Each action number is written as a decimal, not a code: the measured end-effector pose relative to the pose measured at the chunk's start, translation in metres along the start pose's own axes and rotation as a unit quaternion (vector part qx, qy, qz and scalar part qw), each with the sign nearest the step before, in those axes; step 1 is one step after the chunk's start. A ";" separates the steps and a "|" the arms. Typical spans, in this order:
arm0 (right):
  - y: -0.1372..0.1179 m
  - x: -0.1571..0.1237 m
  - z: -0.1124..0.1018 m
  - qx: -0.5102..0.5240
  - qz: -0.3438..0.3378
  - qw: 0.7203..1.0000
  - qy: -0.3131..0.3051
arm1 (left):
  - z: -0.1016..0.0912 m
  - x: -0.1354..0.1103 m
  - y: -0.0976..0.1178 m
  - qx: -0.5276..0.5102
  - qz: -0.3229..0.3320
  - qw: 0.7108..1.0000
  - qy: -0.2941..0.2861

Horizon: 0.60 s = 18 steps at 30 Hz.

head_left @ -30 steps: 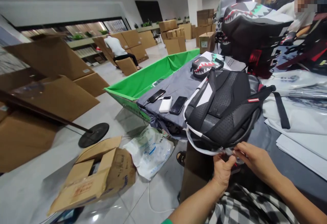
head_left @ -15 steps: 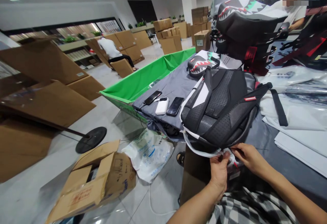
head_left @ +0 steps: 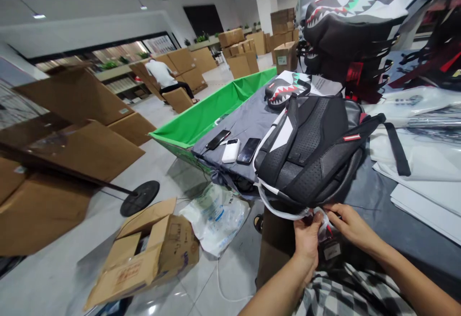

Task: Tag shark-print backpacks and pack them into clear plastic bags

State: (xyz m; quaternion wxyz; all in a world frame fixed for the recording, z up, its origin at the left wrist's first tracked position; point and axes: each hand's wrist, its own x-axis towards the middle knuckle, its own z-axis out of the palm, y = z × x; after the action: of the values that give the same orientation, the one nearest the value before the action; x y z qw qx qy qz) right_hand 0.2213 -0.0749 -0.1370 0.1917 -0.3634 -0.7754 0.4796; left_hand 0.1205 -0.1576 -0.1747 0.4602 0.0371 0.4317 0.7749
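While both hands work close together at the near edge of the table, the left hand [head_left: 306, 245] and the right hand [head_left: 353, 227] are closed in a tight pinch on a thin white cord [head_left: 288, 214], with the fingertips almost meeting. The cord runs from the lower edge of a black perforated backpack [head_left: 309, 155], which lies on its side just beyond the hands, on a grey cloth [head_left: 237, 131] spread over the table. A small dark tag with a white label [head_left: 332, 251] hangs below the hands, above the person's checked shirt [head_left: 345, 294]. Beside the backpack lie two smartphones [head_left: 218, 139] [head_left: 248, 151] with a white power bank [head_left: 230, 151] between them, and farther along sits a shark-mouth pouch [head_left: 286, 90]. To the right, clear plastic bags [head_left: 418, 102] and white sheets [head_left: 425, 205] cover the tabletop, and shark-print backpacks [head_left: 349, 32] stand piled up. Down on the tiled floor are an open cardboard box [head_left: 154, 253] and a white plastic bag [head_left: 216, 224]. Past a green-lined bin [head_left: 212, 104], a seated person [head_left: 165, 78] leans among stacked cartons [head_left: 237, 47].
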 end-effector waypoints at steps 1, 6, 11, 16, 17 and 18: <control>-0.001 0.001 -0.002 0.012 0.021 0.999 -0.024 | -0.001 0.001 0.000 -0.001 -0.002 1.000 -0.002; -0.012 0.006 -0.006 0.062 0.081 0.990 -0.096 | 0.000 0.008 -0.002 0.025 0.018 1.000 0.005; -0.017 0.004 -0.004 0.168 0.143 0.965 -0.144 | -0.011 0.005 0.010 0.120 0.012 0.989 -0.082; 0.024 -0.040 -0.026 0.145 0.135 0.954 -0.227 | -0.087 -0.011 0.043 0.276 -0.036 0.939 -0.202; 0.037 -0.053 -0.031 0.122 0.122 0.956 -0.236 | -0.106 -0.010 0.053 0.299 -0.042 0.932 -0.200; 0.050 -0.066 -0.035 0.089 0.096 0.964 -0.231 | -0.123 -0.006 0.064 0.321 -0.025 0.931 -0.174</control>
State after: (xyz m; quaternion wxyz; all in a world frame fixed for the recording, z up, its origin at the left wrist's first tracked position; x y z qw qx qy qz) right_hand 0.3069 -0.0893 -0.1608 -0.0080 -0.2968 -0.7143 0.6337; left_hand 0.0249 -0.2531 -0.2042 0.5112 0.3061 0.5712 0.5646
